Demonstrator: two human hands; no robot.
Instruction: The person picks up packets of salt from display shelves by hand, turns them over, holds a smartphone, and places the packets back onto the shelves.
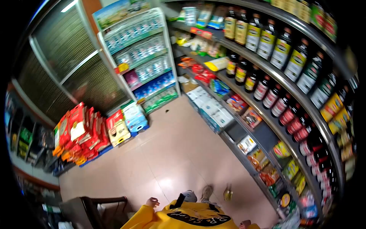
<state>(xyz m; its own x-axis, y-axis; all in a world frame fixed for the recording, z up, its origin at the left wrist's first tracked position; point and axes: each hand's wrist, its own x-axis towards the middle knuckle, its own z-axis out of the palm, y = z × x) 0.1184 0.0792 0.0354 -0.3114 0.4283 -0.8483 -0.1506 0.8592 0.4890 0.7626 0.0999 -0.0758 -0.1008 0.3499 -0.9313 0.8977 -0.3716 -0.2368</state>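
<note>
My left hand (pixel 152 202) hangs low beside the yellow top (pixel 198 213) I wear, fingers loosely apart, with nothing visible in it. Nearest to it is a dark brown chair (pixel 95 212) with an armrest. At the bottom edge my right hand (pixel 244 224) shows only in part; its fingers are too small and cut off to read. On the floor ahead of that hand stands a small yellowish object (pixel 228 194), blurred, its kind unclear. My shoe (pixel 207 192) rests on the tiles near it.
Curved shelves along the right hold rows of dark sauce bottles (pixel 282 47) and packets. A white rack (pixel 141 57) of packaged goods stands at the back. Red sacks (pixel 82 128) are piled at the left, before a framed glass partition (pixel 65 45). Pinkish floor tiles (pixel 152 156) lie between.
</note>
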